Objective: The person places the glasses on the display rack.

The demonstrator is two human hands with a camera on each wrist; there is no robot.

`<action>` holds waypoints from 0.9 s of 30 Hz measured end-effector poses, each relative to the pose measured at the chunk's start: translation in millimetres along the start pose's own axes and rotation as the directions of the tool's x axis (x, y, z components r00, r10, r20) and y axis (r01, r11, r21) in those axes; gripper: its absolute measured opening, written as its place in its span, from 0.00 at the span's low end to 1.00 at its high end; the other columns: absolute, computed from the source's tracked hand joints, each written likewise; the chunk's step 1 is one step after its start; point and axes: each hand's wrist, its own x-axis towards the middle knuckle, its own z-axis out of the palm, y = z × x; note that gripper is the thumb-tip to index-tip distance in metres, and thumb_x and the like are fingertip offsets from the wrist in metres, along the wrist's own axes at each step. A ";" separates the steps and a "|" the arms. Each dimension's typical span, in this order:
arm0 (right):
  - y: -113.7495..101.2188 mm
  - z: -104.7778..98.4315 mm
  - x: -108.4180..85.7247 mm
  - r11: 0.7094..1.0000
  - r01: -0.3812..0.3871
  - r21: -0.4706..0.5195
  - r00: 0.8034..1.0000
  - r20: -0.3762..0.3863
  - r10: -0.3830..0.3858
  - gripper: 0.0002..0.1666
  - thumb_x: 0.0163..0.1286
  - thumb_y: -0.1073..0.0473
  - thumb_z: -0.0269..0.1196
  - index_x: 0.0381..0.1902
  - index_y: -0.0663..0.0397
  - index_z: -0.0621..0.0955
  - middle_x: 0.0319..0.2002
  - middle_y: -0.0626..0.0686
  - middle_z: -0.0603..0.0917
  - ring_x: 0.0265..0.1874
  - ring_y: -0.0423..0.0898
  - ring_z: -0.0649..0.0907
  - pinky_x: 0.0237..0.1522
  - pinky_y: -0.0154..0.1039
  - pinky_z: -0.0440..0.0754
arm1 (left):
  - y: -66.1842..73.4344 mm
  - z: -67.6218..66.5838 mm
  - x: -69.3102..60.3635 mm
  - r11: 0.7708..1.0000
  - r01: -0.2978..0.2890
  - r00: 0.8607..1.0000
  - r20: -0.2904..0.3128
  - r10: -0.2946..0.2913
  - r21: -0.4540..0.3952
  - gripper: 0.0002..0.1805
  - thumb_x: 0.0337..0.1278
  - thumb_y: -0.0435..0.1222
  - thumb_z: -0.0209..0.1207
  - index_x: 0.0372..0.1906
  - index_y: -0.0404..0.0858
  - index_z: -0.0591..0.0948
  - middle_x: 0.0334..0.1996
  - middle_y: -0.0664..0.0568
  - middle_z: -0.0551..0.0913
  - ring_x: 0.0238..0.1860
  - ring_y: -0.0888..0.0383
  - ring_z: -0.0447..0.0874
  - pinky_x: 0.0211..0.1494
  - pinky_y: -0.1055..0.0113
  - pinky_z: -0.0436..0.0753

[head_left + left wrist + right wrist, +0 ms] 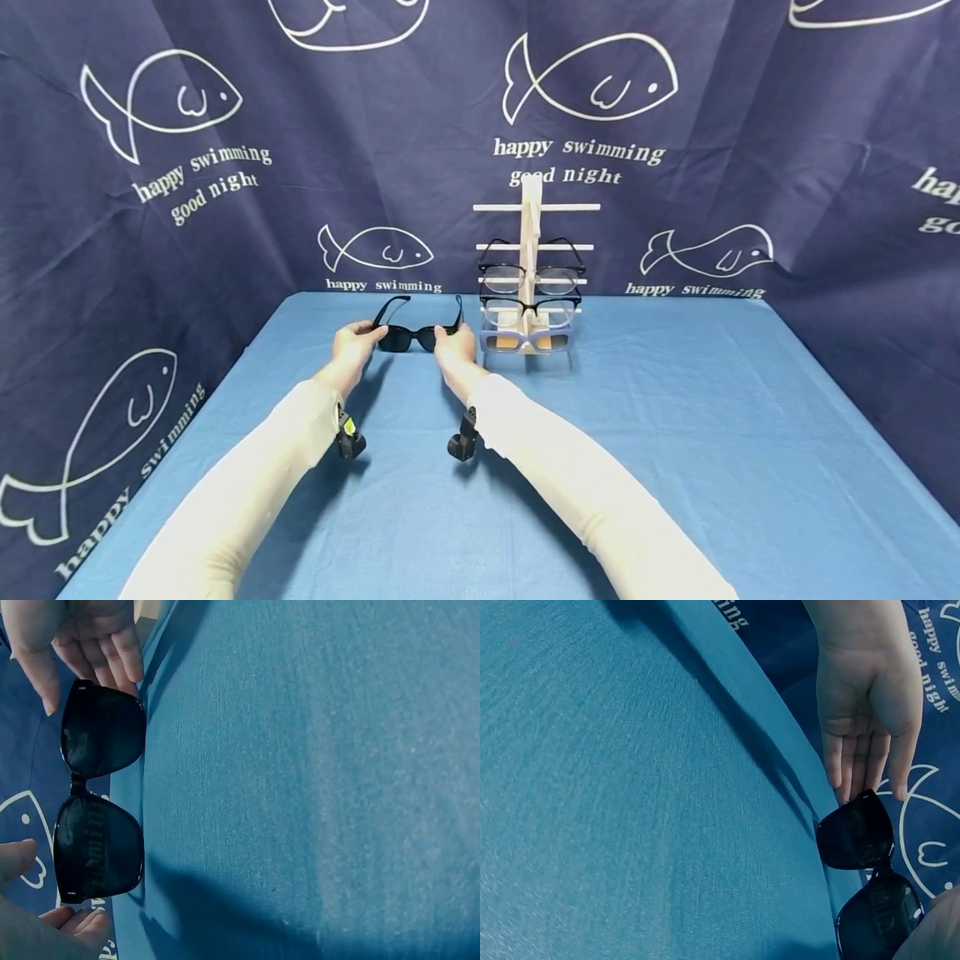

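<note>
Black sunglasses [397, 338] with dark lenses face me at the back of the blue table, temples unfolded and pointing away. Whether they rest on the cloth or sit slightly above it, I cannot tell. At their left end is my left hand [352, 350], and my right hand [459, 346] is at the other end. In the left wrist view, the right hand's [82, 637] fingers reach the frame's outer corner, thumb apart from the sunglasses [101, 844]. The right wrist view shows the left hand [866, 712] with straight fingers against the corner, its thumb also apart.
Right of my hands stands a wooden eyewear rack [531, 225] with bare upper pegs. It carries two black-framed pairs of glasses [504, 278] and, lowest, purple-framed sunglasses [527, 342]. A navy curtain [450, 100] with white fish prints hangs behind the blue-covered table [675, 433].
</note>
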 end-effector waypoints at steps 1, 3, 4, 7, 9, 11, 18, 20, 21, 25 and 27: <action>0.3 0.0 0.6 1.000 0.000 0.000 1.000 -0.006 0.000 0.35 0.74 0.53 0.55 0.72 0.64 0.61 0.71 0.62 0.65 0.72 0.54 0.64 0.75 0.44 0.62 | 0.1 -0.1 0.6 1.000 0.007 1.000 0.003 -0.007 -0.006 0.27 0.64 0.38 0.59 0.65 0.30 0.72 0.63 0.36 0.74 0.64 0.45 0.72 0.68 0.56 0.74; 1.1 0.4 1.7 1.000 -0.005 0.005 1.000 -0.016 0.005 0.34 0.74 0.53 0.55 0.71 0.64 0.62 0.71 0.62 0.66 0.71 0.55 0.64 0.74 0.44 0.63 | 0.1 -0.5 1.6 1.000 0.016 1.000 0.005 -0.016 -0.017 0.27 0.65 0.38 0.58 0.65 0.30 0.71 0.64 0.37 0.73 0.65 0.45 0.71 0.70 0.55 0.72; 1.6 0.7 2.3 1.000 -0.007 0.003 1.000 -0.022 0.007 0.34 0.74 0.53 0.55 0.71 0.64 0.63 0.70 0.62 0.67 0.71 0.55 0.65 0.74 0.44 0.64 | 0.1 -0.7 1.7 1.000 0.019 1.000 0.007 -0.019 -0.018 0.27 0.65 0.38 0.58 0.66 0.31 0.70 0.65 0.37 0.73 0.66 0.45 0.70 0.71 0.55 0.71; 2.7 1.9 3.4 1.000 -0.011 0.006 0.999 -0.038 0.011 0.32 0.74 0.53 0.55 0.70 0.64 0.66 0.69 0.61 0.69 0.70 0.54 0.67 0.73 0.43 0.66 | -0.3 -0.5 2.1 0.999 0.033 0.999 0.008 -0.033 -0.038 0.29 0.65 0.38 0.58 0.67 0.32 0.69 0.66 0.38 0.71 0.67 0.45 0.69 0.71 0.55 0.72; 3.9 2.7 4.1 1.000 -0.015 0.015 0.998 -0.053 0.016 0.30 0.74 0.54 0.55 0.69 0.63 0.67 0.68 0.61 0.70 0.69 0.54 0.68 0.72 0.43 0.67 | -0.6 0.7 2.3 0.997 0.041 0.999 0.011 -0.041 -0.065 0.29 0.65 0.37 0.58 0.68 0.32 0.67 0.66 0.37 0.71 0.67 0.45 0.70 0.70 0.56 0.73; 4.7 3.2 4.4 0.999 -0.017 0.031 0.997 -0.068 0.019 0.29 0.74 0.55 0.55 0.68 0.62 0.69 0.67 0.60 0.71 0.68 0.53 0.69 0.72 0.42 0.68 | -0.8 2.4 2.7 0.994 0.054 0.998 0.016 -0.053 -0.095 0.30 0.65 0.36 0.58 0.69 0.31 0.66 0.66 0.37 0.70 0.67 0.45 0.70 0.70 0.57 0.73; 8.3 4.7 4.6 0.995 -0.017 0.101 0.996 -0.086 0.026 0.26 0.73 0.56 0.57 0.66 0.60 0.72 0.66 0.59 0.74 0.67 0.52 0.71 0.70 0.42 0.70 | -2.9 6.1 6.2 0.992 0.071 0.997 0.004 -0.071 -0.101 0.28 0.65 0.36 0.58 0.67 0.30 0.69 0.66 0.36 0.71 0.66 0.45 0.71 0.70 0.58 0.74; 8.9 5.3 4.3 0.993 -0.018 0.113 0.995 -0.091 0.029 0.26 0.73 0.56 0.57 0.66 0.60 0.72 0.65 0.59 0.74 0.67 0.52 0.72 0.69 0.42 0.71 | -3.9 6.0 7.7 0.994 0.071 0.997 -0.001 -0.071 -0.084 0.26 0.65 0.36 0.58 0.65 0.29 0.71 0.65 0.36 0.72 0.65 0.45 0.72 0.69 0.59 0.74; 9.0 5.5 4.0 0.994 -0.019 0.111 0.995 -0.097 0.030 0.26 0.73 0.56 0.57 0.65 0.59 0.73 0.64 0.59 0.75 0.66 0.52 0.73 0.68 0.42 0.73 | -4.4 5.7 8.2 0.995 0.073 0.997 -0.007 -0.074 -0.073 0.26 0.65 0.37 0.58 0.64 0.29 0.72 0.64 0.37 0.73 0.63 0.46 0.74 0.68 0.59 0.75; 9.3 7.1 2.6 0.995 -0.023 0.093 0.993 -0.114 0.033 0.22 0.71 0.55 0.59 0.60 0.58 0.79 0.59 0.59 0.80 0.60 0.52 0.78 0.62 0.43 0.78 | -6.7 3.0 9.3 0.997 0.076 0.997 -0.032 -0.077 -0.012 0.24 0.65 0.39 0.58 0.61 0.30 0.75 0.56 0.39 0.78 0.46 0.54 0.81 0.59 0.63 0.80; 9.8 7.9 2.0 0.995 -0.025 0.092 0.993 -0.115 0.036 0.20 0.71 0.55 0.60 0.57 0.58 0.81 0.56 0.59 0.83 0.57 0.52 0.80 0.59 0.44 0.81 | -8.2 1.3 9.2 0.997 0.081 0.996 -0.045 -0.081 0.003 0.24 0.64 0.40 0.59 0.60 0.30 0.76 0.49 0.42 0.81 0.35 0.61 0.80 0.53 0.67 0.82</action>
